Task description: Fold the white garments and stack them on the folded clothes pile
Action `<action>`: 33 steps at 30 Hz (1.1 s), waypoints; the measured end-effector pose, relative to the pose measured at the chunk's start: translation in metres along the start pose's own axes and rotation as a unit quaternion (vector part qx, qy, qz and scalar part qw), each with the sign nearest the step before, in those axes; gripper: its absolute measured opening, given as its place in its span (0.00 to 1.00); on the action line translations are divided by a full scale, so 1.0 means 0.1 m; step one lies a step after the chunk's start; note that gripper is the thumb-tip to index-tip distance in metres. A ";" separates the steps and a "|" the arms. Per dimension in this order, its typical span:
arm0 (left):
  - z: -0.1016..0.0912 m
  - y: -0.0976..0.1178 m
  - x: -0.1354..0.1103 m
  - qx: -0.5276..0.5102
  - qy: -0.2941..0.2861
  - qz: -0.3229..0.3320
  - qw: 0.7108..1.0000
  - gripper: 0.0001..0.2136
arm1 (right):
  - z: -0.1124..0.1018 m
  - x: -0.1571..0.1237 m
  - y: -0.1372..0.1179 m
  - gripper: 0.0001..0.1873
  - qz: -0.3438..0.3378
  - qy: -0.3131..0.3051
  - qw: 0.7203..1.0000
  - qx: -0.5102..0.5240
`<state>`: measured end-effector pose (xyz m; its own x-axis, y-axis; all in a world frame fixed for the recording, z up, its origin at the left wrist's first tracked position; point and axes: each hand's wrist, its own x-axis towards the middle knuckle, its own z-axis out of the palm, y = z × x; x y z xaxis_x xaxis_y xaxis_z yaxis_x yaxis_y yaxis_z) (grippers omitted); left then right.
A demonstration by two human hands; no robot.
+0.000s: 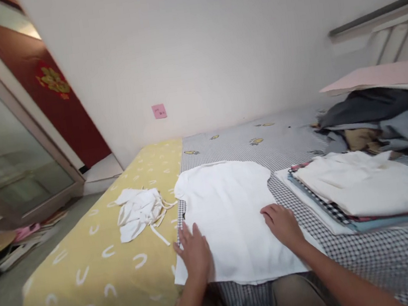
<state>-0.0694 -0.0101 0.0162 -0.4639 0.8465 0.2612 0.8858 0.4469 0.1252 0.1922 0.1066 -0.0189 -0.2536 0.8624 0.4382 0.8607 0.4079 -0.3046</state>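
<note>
A white garment (231,215) lies spread flat on the bed, over the checked sheet (378,255). My left hand (194,253) rests flat on its near left edge with fingers stretched out. My right hand (282,223) lies on its right side, fingers slightly curled and pressing the cloth. Neither hand holds anything.
A crumpled white cloth with straps (140,212) lies on the yellow blanket (99,269) to the left. A stack of folded clothes (369,190) sits to the right, with a heap of dark clothes (374,119) behind it. A glass door (2,151) stands at far left.
</note>
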 end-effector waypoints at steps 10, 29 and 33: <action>0.28 -0.31 -0.80 -0.187 -0.044 0.187 0.963 0.28 | 0.06 -0.05 0.13 0.17 -0.024 0.002 0.999 -0.037; 0.40 -0.78 -0.76 -0.306 0.130 -0.299 0.894 0.06 | 0.15 -0.05 0.21 0.23 -0.029 -0.004 0.998 -0.056; 0.53 -0.63 -0.78 -0.259 0.164 -0.195 0.932 0.10 | 0.16 0.01 0.27 0.20 -0.052 -0.036 0.996 -0.064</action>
<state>-0.0891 -0.0888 -0.0629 -0.7984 0.4767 0.3678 0.5766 0.4293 0.6951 0.2085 0.1234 -0.0399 -0.3710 0.8393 0.3975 0.8768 0.4576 -0.1479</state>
